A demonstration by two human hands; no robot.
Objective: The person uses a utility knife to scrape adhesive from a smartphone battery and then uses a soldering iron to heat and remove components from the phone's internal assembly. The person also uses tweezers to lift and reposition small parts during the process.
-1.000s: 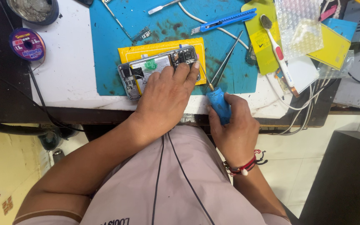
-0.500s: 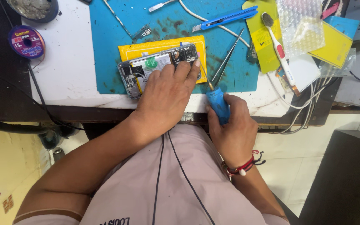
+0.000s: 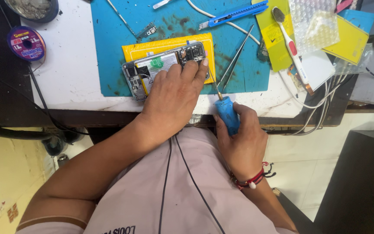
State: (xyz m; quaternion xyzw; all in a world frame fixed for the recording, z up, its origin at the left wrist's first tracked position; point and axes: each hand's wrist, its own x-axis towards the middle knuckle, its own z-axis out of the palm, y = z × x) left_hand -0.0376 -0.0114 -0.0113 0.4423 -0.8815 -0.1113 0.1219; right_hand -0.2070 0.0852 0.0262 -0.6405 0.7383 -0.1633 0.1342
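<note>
An opened phone (image 3: 152, 69) with its back off lies on a yellow pad (image 3: 169, 43) on the blue work mat (image 3: 109, 43). My left hand (image 3: 174, 93) rests on the phone's near half, fingers spread over it and pressing it down. My right hand (image 3: 241, 138) grips a blue-handled screwdriver (image 3: 227, 113) at the table's front edge. Its thin metal tip points up toward the phone's right end, close to my left fingertips.
Tweezers (image 3: 235, 58) lie right of the phone. A blue utility knife (image 3: 233, 13), a toothbrush (image 3: 291, 43), yellow cards and bubble wrap (image 3: 314, 19) sit at the back right. A purple wire spool (image 3: 26, 43) is at the left. White cables (image 3: 321, 104) hang over the right edge.
Both hands hold almost the same pose. The screwdriver stays angled at the phone's right end; only the camera view has shifted slightly.
</note>
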